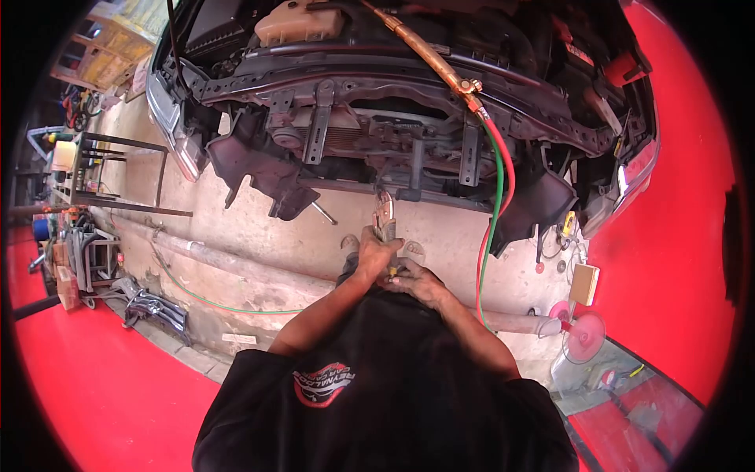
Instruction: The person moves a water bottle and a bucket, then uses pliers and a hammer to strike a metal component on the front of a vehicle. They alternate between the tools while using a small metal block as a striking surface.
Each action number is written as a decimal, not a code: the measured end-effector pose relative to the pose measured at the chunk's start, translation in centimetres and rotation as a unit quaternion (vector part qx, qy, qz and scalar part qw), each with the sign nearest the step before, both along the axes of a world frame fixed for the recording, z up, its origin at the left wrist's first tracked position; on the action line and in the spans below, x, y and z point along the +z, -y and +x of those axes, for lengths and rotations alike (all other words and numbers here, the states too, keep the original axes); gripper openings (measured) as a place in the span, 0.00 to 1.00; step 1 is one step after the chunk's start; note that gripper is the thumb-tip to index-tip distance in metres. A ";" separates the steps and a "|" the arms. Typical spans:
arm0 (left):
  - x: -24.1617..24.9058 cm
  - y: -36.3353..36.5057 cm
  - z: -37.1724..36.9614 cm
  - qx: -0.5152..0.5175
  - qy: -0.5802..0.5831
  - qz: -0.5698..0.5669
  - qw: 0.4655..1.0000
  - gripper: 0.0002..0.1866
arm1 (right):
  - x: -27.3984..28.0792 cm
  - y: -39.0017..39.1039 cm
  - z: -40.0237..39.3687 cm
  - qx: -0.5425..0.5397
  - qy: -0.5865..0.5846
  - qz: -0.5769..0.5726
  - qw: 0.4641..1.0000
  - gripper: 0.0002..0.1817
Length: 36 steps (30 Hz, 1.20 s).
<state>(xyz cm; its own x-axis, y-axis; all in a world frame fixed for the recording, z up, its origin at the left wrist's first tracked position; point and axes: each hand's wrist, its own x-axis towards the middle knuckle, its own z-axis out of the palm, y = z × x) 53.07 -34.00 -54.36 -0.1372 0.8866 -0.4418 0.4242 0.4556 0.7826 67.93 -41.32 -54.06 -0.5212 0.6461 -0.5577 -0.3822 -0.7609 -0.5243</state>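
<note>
My left hand (379, 250) is wrapped round the grips of a pair of locking pliers (385, 211), which point away from me. The jaws reach up to the lower crossbar (338, 185) at the front of a car with its bumper off, and overlap it in this view. Just below, the fingers of my right hand (415, 283) are pinched together at the rear end of the pliers, beside a small yellowish bit. What they hold there is partly hidden, and I cannot tell if it belongs to the pliers.
A brass gas torch (432, 59) lies across the car's front frame, its red hose (510, 165) and green hose (495, 197) hanging down right of my hands. At left stands a metal frame table (126, 149). A long pipe (220, 256) lies on the floor.
</note>
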 end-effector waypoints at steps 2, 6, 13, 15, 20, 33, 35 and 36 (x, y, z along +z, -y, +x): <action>0.0 -0.3 0.1 0.012 0.021 -0.010 1.000 0.34 | 0.2 -0.4 -0.2 0.000 0.000 -0.010 1.000 0.27; 1.2 -0.4 0.5 0.032 0.048 -0.033 0.998 0.34 | 0.7 -1.1 -0.7 0.065 0.130 0.047 0.988 0.25; 2.7 -0.5 0.5 0.018 0.039 -0.033 0.999 0.34 | -0.7 -0.5 0.0 0.004 0.001 0.015 1.000 0.29; 2.0 -0.3 0.5 0.033 0.096 -0.030 0.994 0.36 | -0.8 -0.3 0.1 -0.002 -0.015 -0.001 1.000 0.29; 1.3 -0.7 0.3 0.011 0.079 -0.038 0.996 0.34 | 1.2 -0.9 -0.5 0.006 0.047 0.001 0.999 0.30; 1.9 -0.8 -0.9 -0.020 0.079 -0.078 0.994 0.34 | 2.5 -1.4 -1.3 0.049 0.126 -0.023 0.991 0.25; 1.6 -0.6 -1.0 -0.016 0.092 -0.081 0.992 0.34 | 2.1 -1.5 -1.6 0.055 0.147 -0.032 0.987 0.24; 1.4 -0.6 -1.1 -0.022 0.095 -0.078 0.992 0.34 | 1.3 -1.4 -1.6 0.099 0.204 0.023 0.974 0.24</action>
